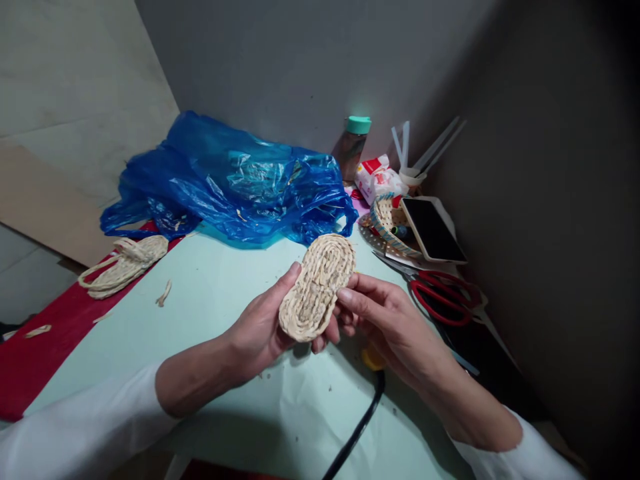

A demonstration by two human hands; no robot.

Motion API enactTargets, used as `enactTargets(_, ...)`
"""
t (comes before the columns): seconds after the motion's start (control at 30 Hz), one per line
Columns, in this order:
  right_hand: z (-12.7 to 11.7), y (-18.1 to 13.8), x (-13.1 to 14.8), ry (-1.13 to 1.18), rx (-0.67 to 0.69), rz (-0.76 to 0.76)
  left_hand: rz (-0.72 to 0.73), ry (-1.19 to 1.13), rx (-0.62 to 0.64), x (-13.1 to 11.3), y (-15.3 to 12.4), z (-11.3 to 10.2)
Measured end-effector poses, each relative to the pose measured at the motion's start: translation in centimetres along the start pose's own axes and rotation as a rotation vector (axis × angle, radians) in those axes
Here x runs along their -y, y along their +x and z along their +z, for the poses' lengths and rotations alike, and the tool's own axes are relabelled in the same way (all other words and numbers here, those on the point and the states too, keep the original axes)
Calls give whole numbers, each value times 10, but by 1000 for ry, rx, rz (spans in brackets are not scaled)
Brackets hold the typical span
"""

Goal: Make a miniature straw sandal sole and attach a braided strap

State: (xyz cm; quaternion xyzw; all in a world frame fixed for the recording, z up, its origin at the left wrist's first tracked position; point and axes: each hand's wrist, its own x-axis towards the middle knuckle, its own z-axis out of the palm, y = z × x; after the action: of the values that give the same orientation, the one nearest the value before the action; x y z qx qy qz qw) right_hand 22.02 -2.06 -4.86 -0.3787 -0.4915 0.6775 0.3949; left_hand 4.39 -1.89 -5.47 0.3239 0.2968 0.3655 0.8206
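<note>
Two hands meet over the middle of the desk (210, 293), which wears a pale green sheet with a red cloth (45, 347) showing along its left edge. Largest object on it: a crumpled blue plastic bag (230, 180) at the far side, against the grey wall. To the left, partly on the red cloth, lies a second woven straw piece with loops (120, 263), well apart from the work. Far right corner holds a clutter: a bottle with a teal cap (356, 143), a red-and-white packet (376, 177), a small woven basket (387, 223), a phone (433, 230) leaning across it, and red-handled scissors (440, 293) just beside the right wrist. A black cable (360, 427) runs under the forearms toward a yellow item, mostly hidden. The thing in hand is an oval woven straw sole (317, 287), held raised above the desk, long axis tilted away, flat face toward the camera. Left hand (260, 327) is closed around its lower left edge, thumb laid along the rim; right hand (385, 313) pinches the right edge, thumb on top, fingers behind. Judgement: a check of the coil is in hand. To do it well, keep the left grip steady as the anchor, press lightly along the rim with the right thumb, and avoid bending the oval, since the coils look liable to part. Small straw scraps (164, 293) dot the sheet.
</note>
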Motion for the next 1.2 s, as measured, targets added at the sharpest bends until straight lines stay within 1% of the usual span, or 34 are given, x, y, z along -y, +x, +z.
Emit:
enactTargets(0.03, 0, 0, 0, 11, 6, 4, -11, 19, -11, 0, 0, -1)
enactTargets(0.1, -1, -2, 0, 34, 22, -9, 8, 33, -77, -2, -1, -2)
enactTargets(0.17, -2, -3, 0, 28, 24, -26, 92, 34, -161, -6, -1, -3)
enactTargets(0.23, -3, -4, -1, -9, 8, -32, 187, 54, -218, -11, -1, -4)
enactTargets(0.3, -3, -5, -3, -37, 7, -35, 244, 83, -242, -14, -1, -6)
enactTargets(0.4, -2, -4, -6, -33, 15, -56, 245, 117, -263, -15, -2, -7)
enactTargets(0.47, -2, -4, -7, -13, 32, -53, 257, 197, -292, -15, -3, -8)
enactTargets(0.57, -2, -3, -7, 32, 60, -38, 367, 416, -358, -16, -3, -11)
enactTargets(0.63, -1, -2, -6, 62, 74, -47, 415, 489, -374, -17, -3, -12)
enactTargets(0.67, 0, -1, -6, 72, 80, -51, 399, 476, -365, -18, -2, -12)
enactTargets(0.83, 2, 0, -6, 90, 74, -45, 205, 243, -288, -20, -2, -10)
enactTargets(0.93, 2, 0, -5, 105, 55, -38, 170, 158, -237, -20, -1, -10)
enactTargets(1.03, 3, 1, -5, 110, 47, -38, 165, 142, -227, -17, 0, -11)
enactTargets(1.2, 4, 3, -9, 98, 35, -56, 277, 237, -355, -14, -1, -11)
